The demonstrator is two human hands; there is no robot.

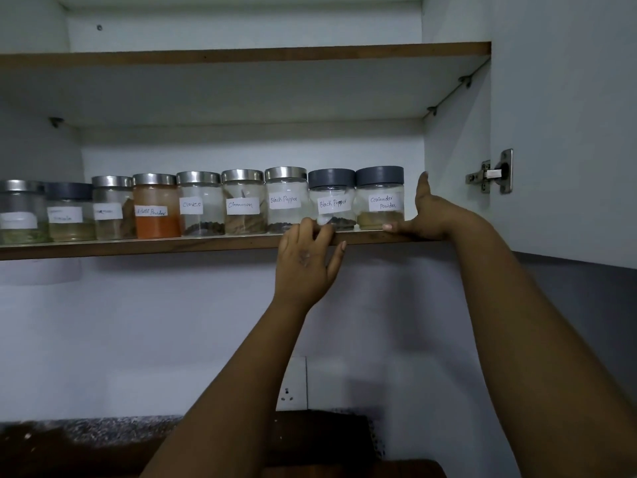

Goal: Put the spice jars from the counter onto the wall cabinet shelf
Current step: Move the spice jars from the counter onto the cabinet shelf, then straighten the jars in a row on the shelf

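Note:
Several labelled glass spice jars stand in a row on the lower cabinet shelf (pixel 138 248). From the right they are Coriander Powder (pixel 379 198) and Black Pepper (pixel 331 198) with grey lids, then Black Pepper (pixel 285 198), Cinnamon (pixel 243 201), Cloves (pixel 199 203) and an orange powder jar (pixel 155 205) with steel lids. My right hand (pixel 431 212) is flat and upright against the right side of the Coriander jar, thumb along its base. My left hand (pixel 305 260) rests on the shelf's front edge, fingertips touching the base of the grey-lidded Black Pepper jar.
An upper shelf (pixel 241 55) sits above the jars. The cabinet's right wall and open door with a steel hinge (pixel 493 172) are close to my right hand. Below are a wall socket (pixel 293 384) and a dark speckled counter (pixel 86 432).

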